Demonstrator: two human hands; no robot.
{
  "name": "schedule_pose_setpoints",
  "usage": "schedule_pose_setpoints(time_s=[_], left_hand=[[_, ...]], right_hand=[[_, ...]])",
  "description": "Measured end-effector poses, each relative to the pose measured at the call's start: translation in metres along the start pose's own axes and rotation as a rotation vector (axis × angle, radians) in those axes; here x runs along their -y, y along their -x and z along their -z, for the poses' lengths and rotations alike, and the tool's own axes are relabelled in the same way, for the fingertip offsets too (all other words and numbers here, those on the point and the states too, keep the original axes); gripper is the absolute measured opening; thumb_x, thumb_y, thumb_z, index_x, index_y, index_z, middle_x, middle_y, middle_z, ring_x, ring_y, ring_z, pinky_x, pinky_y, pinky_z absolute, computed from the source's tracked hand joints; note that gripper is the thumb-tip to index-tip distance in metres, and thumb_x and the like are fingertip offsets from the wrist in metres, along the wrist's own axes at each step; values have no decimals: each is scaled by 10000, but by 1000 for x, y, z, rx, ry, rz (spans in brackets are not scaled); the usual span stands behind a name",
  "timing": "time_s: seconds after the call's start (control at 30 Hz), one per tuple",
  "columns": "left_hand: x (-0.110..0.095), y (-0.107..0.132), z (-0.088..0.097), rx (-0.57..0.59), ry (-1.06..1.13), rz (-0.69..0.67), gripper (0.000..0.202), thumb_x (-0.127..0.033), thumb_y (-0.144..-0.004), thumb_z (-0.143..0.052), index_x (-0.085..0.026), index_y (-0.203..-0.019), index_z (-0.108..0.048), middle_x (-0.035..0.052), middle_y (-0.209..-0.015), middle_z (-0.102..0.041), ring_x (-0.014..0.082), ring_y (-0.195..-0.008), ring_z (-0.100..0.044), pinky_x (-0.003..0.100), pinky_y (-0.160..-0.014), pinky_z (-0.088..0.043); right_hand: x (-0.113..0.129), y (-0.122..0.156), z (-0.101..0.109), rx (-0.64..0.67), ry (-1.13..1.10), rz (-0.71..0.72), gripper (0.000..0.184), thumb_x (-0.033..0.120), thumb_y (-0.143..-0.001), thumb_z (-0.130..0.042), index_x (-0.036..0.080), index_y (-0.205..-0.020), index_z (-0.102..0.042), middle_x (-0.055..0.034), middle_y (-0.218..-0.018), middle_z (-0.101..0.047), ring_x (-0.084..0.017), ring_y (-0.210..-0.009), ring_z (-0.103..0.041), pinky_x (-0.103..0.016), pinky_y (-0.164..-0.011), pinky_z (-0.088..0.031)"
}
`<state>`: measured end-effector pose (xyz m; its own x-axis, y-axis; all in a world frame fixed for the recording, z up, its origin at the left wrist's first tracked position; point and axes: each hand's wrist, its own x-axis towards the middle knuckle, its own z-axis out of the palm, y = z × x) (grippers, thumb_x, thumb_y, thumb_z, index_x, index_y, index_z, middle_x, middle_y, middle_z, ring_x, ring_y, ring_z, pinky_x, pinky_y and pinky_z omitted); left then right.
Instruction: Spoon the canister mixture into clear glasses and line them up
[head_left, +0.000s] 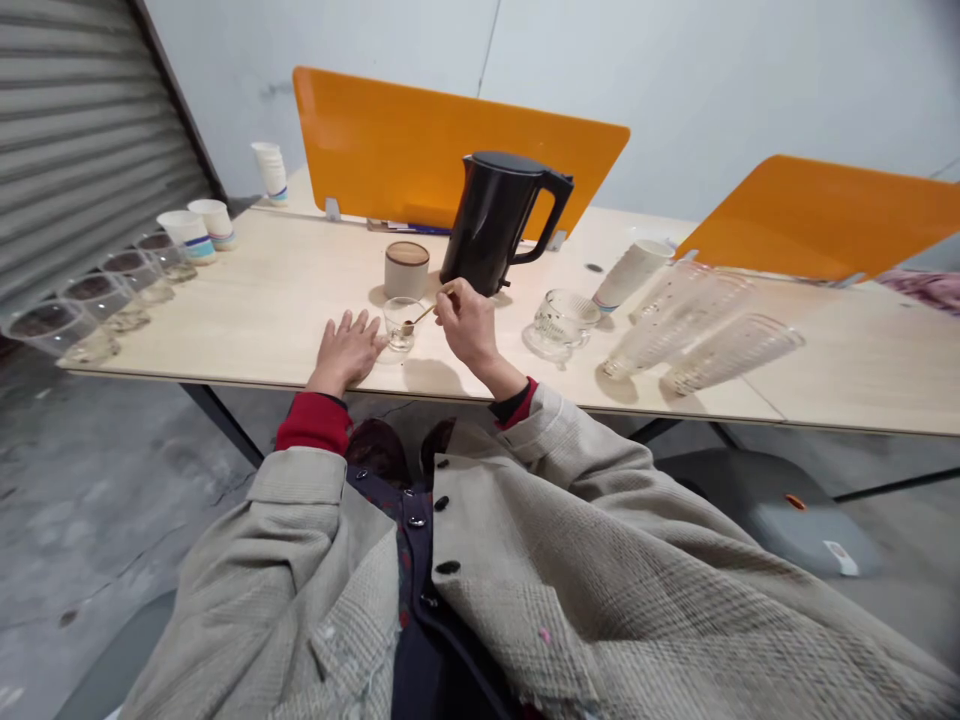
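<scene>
My left hand (348, 347) lies flat on the light wooden table (262, 310), fingers spread, its fingertips right beside a small clear glass cup (401, 322). My right hand (466, 320) pinches the handle of a small spoon (422, 315) whose bowl dips into that glass cup. Just behind the cup stands a beige canister with a brown lid (406, 268). A black electric kettle (499, 222) stands behind my right hand, handle to the right.
A clear glass mug (564, 320) and stacks of paper and clear plastic cups (675, 310) lie to the right. Filled plastic cups (90, 300) and paper cups (199, 230) line the left edge. Orange dividers (420, 150) stand behind.
</scene>
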<state>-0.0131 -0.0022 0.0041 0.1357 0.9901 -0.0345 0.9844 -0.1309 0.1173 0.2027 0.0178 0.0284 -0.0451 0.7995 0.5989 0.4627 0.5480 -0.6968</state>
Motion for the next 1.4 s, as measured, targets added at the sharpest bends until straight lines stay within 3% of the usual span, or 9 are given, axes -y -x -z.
schedule_pose_setpoints(time_s=[0.3,0.57,0.67,0.8,0.97,1.1,1.2,1.4], left_hand=[[-1,-1,1,17,3,7,705,-523,-1137,-181,-223,-1765,-296,60,-1880,-173,346,-1749,-107,614,-1406,-123],[1,-2,0,11,12,-1,703,-513,-1133,-179,-229,-1763,-306,66,-1880,-170,342,-1750,-105,617,-1405,-118],[3,-4,-3,2,15,-1,706,-530,-1130,-182,-245,-1765,-304,57,-1880,-173,335,-1751,-102,612,-1407,-118],[4,-5,-5,-3,13,-1,719,-554,-1127,-170,-255,-1767,-301,48,-1880,-179,328,-1751,-101,600,-1410,-113],[4,-5,-3,-11,16,-2,723,-547,-1124,-168,-239,-1762,-313,64,-1877,-187,335,-1748,-120,610,-1407,-126],[4,-6,-1,-4,-3,1,733,-549,-1120,-162,-229,-1763,-309,67,-1878,-176,341,-1748,-121,612,-1406,-138],[4,-7,0,1,-13,6,737,-547,-1117,-150,-232,-1765,-303,56,-1879,-173,341,-1748,-114,607,-1407,-137],[5,-8,0,8,-39,13,744,-560,-1114,-130,-244,-1768,-293,49,-1882,-161,333,-1749,-113,599,-1408,-146]], right_hand=[[10,2,-8,6,-92,-198,188,200,-1024,-522,261,-848,-494,75,-662,-635,-122,-580,-676,-248,-640,-508],[6,1,-2,-28,-92,-109,216,341,-1088,-538,258,-890,-517,70,-675,-640,-112,-579,-679,-237,-615,-519],[10,1,20,-132,-107,27,303,500,-1114,-522,256,-939,-559,49,-736,-676,-107,-612,-696,-229,-609,-536],[3,-1,69,-345,-75,172,377,607,-1115,-496,260,-1066,-636,27,-821,-716,-119,-694,-745,-256,-677,-601],[-36,-4,144,-554,121,118,404,570,-1132,-442,226,-1153,-653,5,-841,-731,-155,-725,-777,-317,-715,-631],[-67,4,189,-654,351,33,402,524,-1128,-427,191,-1065,-643,-15,-779,-736,-197,-701,-785,-375,-753,-626],[-84,11,199,-650,534,-44,422,490,-1136,-386,178,-1023,-647,-38,-744,-731,-237,-723,-785,-435,-820,-612],[-105,10,182,-505,653,-146,400,440,-1125,-381,197,-980,-663,-82,-781,-736,-246,-790,-765,-388,-827,-578]])
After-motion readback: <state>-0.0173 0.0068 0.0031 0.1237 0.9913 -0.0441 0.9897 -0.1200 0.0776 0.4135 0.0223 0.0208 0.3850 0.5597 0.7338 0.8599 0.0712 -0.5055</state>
